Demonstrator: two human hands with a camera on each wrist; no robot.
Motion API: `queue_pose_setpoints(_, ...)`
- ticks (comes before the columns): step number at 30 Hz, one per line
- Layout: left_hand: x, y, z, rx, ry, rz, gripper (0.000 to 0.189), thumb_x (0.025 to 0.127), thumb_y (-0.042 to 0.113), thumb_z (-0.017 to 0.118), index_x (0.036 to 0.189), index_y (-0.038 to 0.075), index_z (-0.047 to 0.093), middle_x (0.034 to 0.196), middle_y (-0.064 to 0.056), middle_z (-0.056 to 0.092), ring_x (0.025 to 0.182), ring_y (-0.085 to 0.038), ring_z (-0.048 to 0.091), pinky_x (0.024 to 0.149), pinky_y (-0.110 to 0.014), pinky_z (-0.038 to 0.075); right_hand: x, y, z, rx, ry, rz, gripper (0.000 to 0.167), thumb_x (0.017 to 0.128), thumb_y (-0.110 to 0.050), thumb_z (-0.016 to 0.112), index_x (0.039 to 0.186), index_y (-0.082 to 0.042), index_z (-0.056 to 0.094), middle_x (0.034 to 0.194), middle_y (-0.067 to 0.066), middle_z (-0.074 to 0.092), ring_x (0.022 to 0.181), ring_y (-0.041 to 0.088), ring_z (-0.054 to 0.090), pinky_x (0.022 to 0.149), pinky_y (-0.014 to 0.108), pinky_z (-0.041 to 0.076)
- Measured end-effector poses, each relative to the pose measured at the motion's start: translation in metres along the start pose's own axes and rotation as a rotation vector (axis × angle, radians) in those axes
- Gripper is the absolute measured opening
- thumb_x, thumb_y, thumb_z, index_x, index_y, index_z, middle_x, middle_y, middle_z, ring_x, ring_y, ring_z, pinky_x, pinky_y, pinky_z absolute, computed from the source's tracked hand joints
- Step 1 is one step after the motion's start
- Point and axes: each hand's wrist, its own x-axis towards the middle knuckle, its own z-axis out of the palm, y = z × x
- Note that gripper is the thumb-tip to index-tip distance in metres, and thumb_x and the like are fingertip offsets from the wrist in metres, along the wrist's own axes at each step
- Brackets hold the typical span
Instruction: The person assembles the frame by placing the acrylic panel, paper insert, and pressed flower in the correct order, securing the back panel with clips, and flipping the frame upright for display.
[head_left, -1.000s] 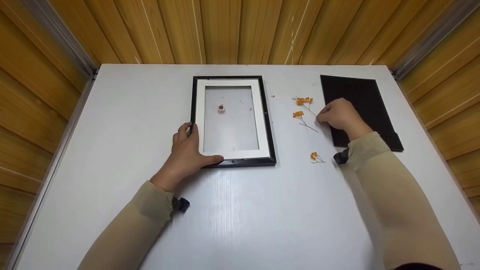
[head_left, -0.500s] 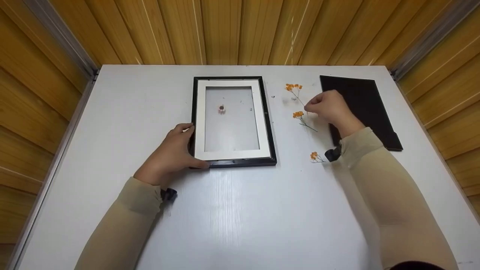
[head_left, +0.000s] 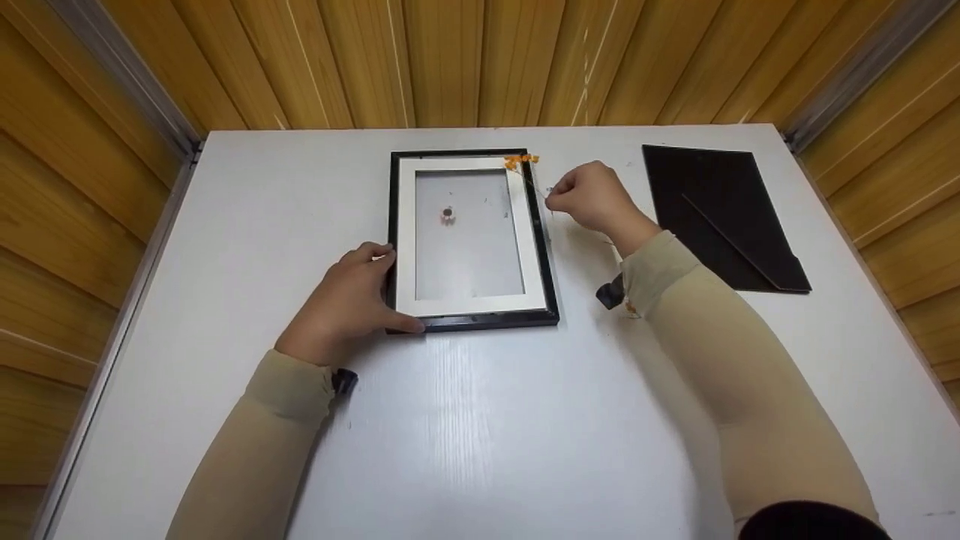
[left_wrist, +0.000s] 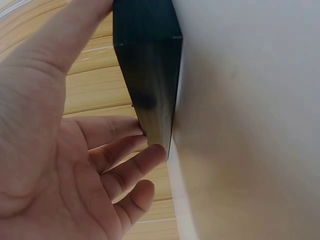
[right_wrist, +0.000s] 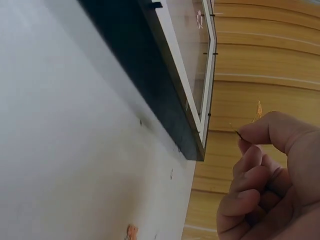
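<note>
My left hand (head_left: pixel 341 296) holds the near-left corner of a black picture frame (head_left: pixel 487 322) lying on the table. Its thumb lies along the front edge and its bent fingers touch the left side (left_wrist: pixel 150 90). Between thumb and index finger, my right hand (head_left: pixel 596 196) pinches the thin stem of an orange dried flower sprig (head_left: pixel 517 161). The blossoms hang over the frame's far-right corner, overlapping the white mat (head_left: pixel 407 247). Inside the mat's opening lies a small pale flower with a dark centre (head_left: pixel 448 214). In the right wrist view, the sprig (right_wrist: pixel 259 109) shows beyond the fingers.
A black backing board (head_left: pixel 720 172) lies at the right of the white table (head_left: pixel 465 435). Under my right sleeve peeks another orange sprig (head_left: pixel 632 308), mostly hidden. Small bits of debris lie near the frame. Wood-look panels (head_left: pixel 442 64) wall the table's back and sides.
My right hand has lifted the orange sprig and carried it left from beside the backing board to the frame's far-right corner. My left thumb has slid left along the frame's front edge.
</note>
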Motion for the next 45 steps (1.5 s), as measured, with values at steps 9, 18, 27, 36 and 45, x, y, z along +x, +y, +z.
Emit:
queue_pose_setpoints(9, 0.002, 0.01, 0.001, 0.012, -0.016, -0.005, 0.135, 0.07, 0.055, 0.108, 0.173, 0.001, 0.041, 0.178, -0.012, 0.042, 0.164, -0.04, 0.043, 0.136, -0.055, 0.04, 0.014, -0.026, 0.031, 0.019, -0.032, -0.011, 0.021, 0.097, -0.021, 0.075, 0.097, -0.003, 0.085, 0.083, -0.006, 0.069, 0.074, 0.01, 0.055, 0.064, 0.024, 0.046)
queue_pose_setpoints(18, 0.004, 0.017, 0.003, 0.009, -0.029, 0.001, 0.134, 0.072, 0.055, 0.107, 0.174, 0.0, 0.039, 0.179, -0.011, 0.04, 0.164, -0.039, 0.041, 0.135, -0.055, 0.042, 0.025, -0.034, 0.049, -0.01, -0.015, 0.029, 0.018, 0.093, -0.022, 0.078, 0.084, -0.008, 0.082, 0.078, -0.007, 0.069, 0.076, 0.014, 0.058, 0.067, 0.027, 0.048)
queue_pose_setpoints(27, 0.009, 0.022, 0.005, 0.022, -0.037, 0.011, 0.133, 0.073, 0.058, 0.105, 0.173, -0.001, 0.04, 0.179, -0.011, 0.039, 0.163, -0.04, 0.042, 0.135, -0.055, 0.042, 0.024, -0.032, 0.054, -0.051, 0.01, 0.071, 0.019, 0.093, -0.023, 0.081, 0.092, -0.005, 0.087, 0.079, -0.005, 0.07, 0.077, 0.016, 0.06, 0.068, 0.029, 0.049)
queue_pose_setpoints(36, 0.011, 0.021, 0.006, 0.018, -0.05, 0.006, 0.134, 0.073, 0.057, 0.105, 0.177, 0.008, 0.037, 0.179, -0.01, 0.039, 0.161, -0.039, 0.042, 0.133, -0.055, 0.043, 0.023, -0.027, 0.049, -0.007, -0.005, 0.068, 0.025, 0.096, -0.025, 0.08, 0.103, -0.003, 0.09, 0.097, 0.004, 0.083, 0.082, 0.015, 0.063, 0.07, 0.027, 0.051)
queue_pose_setpoints(45, 0.012, 0.021, 0.006, 0.007, -0.045, 0.006, 0.135, 0.073, 0.056, 0.106, 0.177, 0.009, 0.036, 0.18, -0.011, 0.037, 0.165, -0.04, 0.038, 0.135, -0.057, 0.041, 0.013, -0.014, 0.027, 0.144, -0.024, 0.11, 0.034, 0.1, -0.03, 0.082, 0.115, -0.001, 0.087, 0.117, 0.01, 0.079, 0.1, 0.019, 0.064, 0.083, 0.031, 0.053)
